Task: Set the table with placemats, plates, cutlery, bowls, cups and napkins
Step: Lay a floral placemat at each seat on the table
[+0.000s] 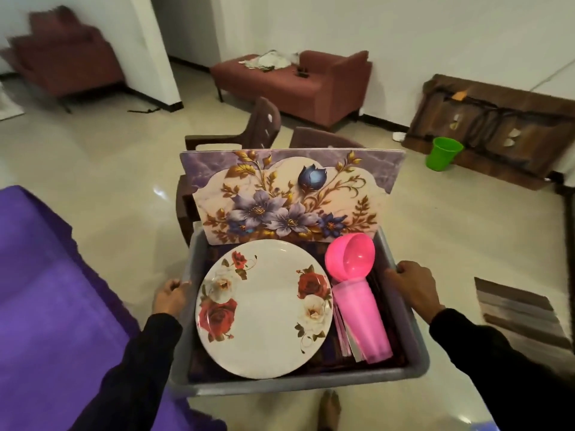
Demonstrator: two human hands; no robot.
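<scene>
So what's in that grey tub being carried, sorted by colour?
Pink: 2, a pink plastic bowl lying on a stack of translucent pink plastic cups, counted as one.
White: 1, a round white plate with red and white roses.
Purple floral: 1, a set of flower-printed placemats standing against the tub's far wall; their number can't be told.
Total: 4 in the grey plastic tub.

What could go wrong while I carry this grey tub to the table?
The floral placemats stand on edge above the grey plastic tub and could tip out. The pink bowl sits loose on the lying pink cups and may roll. Left hand and right hand grip only the rims.
</scene>
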